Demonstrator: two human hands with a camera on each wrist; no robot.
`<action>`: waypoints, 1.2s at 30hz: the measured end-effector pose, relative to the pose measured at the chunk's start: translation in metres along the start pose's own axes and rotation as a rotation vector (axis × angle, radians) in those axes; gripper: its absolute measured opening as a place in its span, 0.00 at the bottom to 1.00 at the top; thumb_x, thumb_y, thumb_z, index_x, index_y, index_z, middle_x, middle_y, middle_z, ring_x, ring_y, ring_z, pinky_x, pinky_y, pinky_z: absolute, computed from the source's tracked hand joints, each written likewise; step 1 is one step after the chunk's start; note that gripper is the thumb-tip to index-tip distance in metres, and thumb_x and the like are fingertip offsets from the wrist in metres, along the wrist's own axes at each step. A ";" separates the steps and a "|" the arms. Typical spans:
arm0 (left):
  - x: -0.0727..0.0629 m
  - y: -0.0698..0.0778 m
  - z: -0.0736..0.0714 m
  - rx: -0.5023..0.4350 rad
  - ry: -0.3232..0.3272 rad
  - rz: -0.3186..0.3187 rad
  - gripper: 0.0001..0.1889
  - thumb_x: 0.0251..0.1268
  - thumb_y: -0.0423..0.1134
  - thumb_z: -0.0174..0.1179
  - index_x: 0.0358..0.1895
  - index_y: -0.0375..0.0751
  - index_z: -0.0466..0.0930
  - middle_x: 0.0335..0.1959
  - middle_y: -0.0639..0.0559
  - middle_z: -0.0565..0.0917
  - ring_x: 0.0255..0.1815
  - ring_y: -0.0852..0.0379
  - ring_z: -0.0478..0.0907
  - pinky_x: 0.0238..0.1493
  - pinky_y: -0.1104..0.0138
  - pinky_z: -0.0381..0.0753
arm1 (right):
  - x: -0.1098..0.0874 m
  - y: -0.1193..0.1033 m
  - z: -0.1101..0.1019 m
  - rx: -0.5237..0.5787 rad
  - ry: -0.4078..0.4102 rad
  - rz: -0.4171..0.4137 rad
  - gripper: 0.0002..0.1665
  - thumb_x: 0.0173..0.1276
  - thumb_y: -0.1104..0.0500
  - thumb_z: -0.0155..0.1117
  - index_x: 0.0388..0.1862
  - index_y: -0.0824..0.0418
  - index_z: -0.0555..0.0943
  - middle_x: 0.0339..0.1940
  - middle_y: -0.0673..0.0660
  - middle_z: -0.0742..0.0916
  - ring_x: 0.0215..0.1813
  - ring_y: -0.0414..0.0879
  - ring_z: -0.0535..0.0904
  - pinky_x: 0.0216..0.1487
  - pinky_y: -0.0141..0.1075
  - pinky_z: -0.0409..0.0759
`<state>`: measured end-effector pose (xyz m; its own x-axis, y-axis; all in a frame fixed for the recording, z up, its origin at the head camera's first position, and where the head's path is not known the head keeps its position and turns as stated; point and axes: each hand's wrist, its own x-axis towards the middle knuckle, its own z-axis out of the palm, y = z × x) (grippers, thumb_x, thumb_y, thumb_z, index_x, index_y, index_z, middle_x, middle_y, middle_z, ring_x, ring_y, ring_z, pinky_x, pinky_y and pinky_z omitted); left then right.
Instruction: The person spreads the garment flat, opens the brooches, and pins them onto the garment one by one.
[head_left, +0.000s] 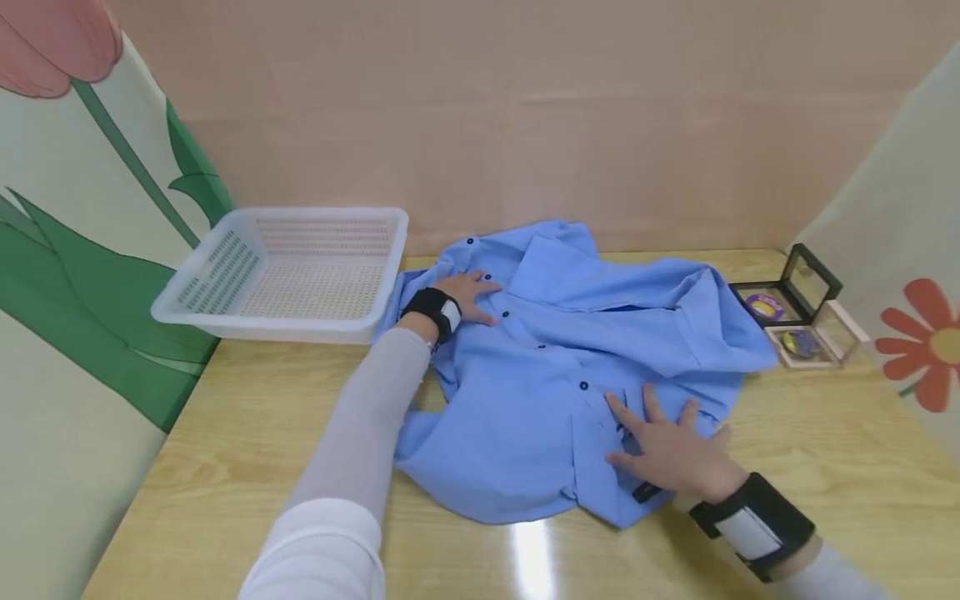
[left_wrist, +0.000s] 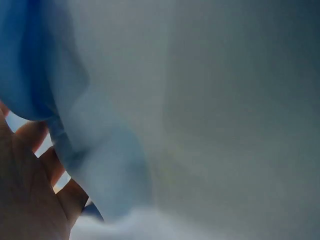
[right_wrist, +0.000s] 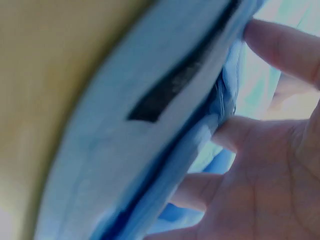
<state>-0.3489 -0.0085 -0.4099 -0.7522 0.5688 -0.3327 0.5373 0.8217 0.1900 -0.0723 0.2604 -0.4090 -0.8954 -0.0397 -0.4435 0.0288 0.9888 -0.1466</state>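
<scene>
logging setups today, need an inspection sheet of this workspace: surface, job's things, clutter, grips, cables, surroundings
Surface: wood-grain table, bright reflection near its front.
Job's things: blue shirt, dark-buttoned, spread out with folds; black label showing near its right front corner.
Clutter: white basket at back left; black case and pink case at right, both lids up.
Grips: left grip rests on the shirt's upper left, fingers spread; right grip touches its right front, fingers spread. Each wrist wears a black strap.
Cables: nothing seen.
Surroundings: plain pinkish-brown backdrop; flower-patterned side panels.
</scene>
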 end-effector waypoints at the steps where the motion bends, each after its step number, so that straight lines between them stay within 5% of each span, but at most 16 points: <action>1: 0.000 0.000 0.001 0.000 0.007 -0.004 0.42 0.62 0.68 0.59 0.78 0.65 0.55 0.83 0.48 0.48 0.82 0.41 0.46 0.80 0.48 0.51 | 0.001 0.003 -0.002 -0.012 0.002 0.004 0.56 0.62 0.21 0.50 0.81 0.46 0.51 0.78 0.79 0.49 0.65 0.95 0.35 0.47 0.90 0.39; 6: -0.004 0.001 0.003 0.021 0.015 -0.048 0.41 0.63 0.68 0.57 0.78 0.65 0.55 0.83 0.47 0.49 0.81 0.41 0.50 0.79 0.49 0.55 | 0.007 0.009 -0.014 -0.083 -0.008 0.000 0.53 0.66 0.25 0.52 0.81 0.47 0.51 0.77 0.80 0.50 0.65 0.95 0.38 0.50 0.90 0.40; 15: -0.033 0.019 -0.012 0.007 -0.006 -0.225 0.40 0.65 0.66 0.57 0.78 0.62 0.56 0.82 0.47 0.52 0.79 0.41 0.57 0.76 0.47 0.61 | 0.024 0.025 -0.030 -0.190 0.002 -0.062 0.50 0.68 0.28 0.53 0.81 0.44 0.50 0.77 0.79 0.54 0.66 0.94 0.44 0.55 0.87 0.45; 24: -0.046 0.032 -0.011 -0.006 -0.003 -0.259 0.38 0.69 0.62 0.54 0.79 0.57 0.55 0.81 0.42 0.54 0.76 0.40 0.62 0.73 0.49 0.66 | 0.041 0.051 -0.041 -0.205 -0.021 -0.077 0.50 0.67 0.28 0.54 0.81 0.42 0.48 0.77 0.78 0.52 0.68 0.92 0.42 0.55 0.88 0.44; 29: -0.047 0.036 -0.017 0.085 -0.001 -0.228 0.31 0.75 0.60 0.49 0.76 0.53 0.62 0.75 0.44 0.67 0.73 0.44 0.68 0.71 0.52 0.69 | 0.041 0.055 -0.043 -0.139 0.021 -0.071 0.52 0.65 0.30 0.59 0.81 0.45 0.51 0.77 0.78 0.54 0.68 0.92 0.40 0.54 0.88 0.44; 34: -0.031 0.026 -0.037 0.356 0.072 -0.159 0.20 0.80 0.44 0.43 0.69 0.48 0.69 0.66 0.45 0.77 0.67 0.44 0.74 0.66 0.50 0.74 | 0.017 0.040 -0.037 0.043 0.175 -0.029 0.53 0.70 0.37 0.59 0.81 0.58 0.48 0.74 0.84 0.55 0.63 0.95 0.49 0.53 0.85 0.56; 36: -0.019 0.014 -0.041 0.255 0.088 -0.235 0.22 0.80 0.43 0.41 0.71 0.45 0.68 0.69 0.43 0.75 0.69 0.43 0.72 0.69 0.51 0.72 | 0.007 0.028 -0.032 0.100 0.226 -0.015 0.56 0.71 0.37 0.58 0.81 0.63 0.43 0.71 0.89 0.52 0.58 0.96 0.56 0.48 0.82 0.64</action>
<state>-0.3428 -0.0058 -0.3633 -0.8905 0.3755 -0.2570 0.4155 0.9012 -0.1228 -0.0917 0.2926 -0.3882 -0.9725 -0.0102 -0.2326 0.0480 0.9687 -0.2435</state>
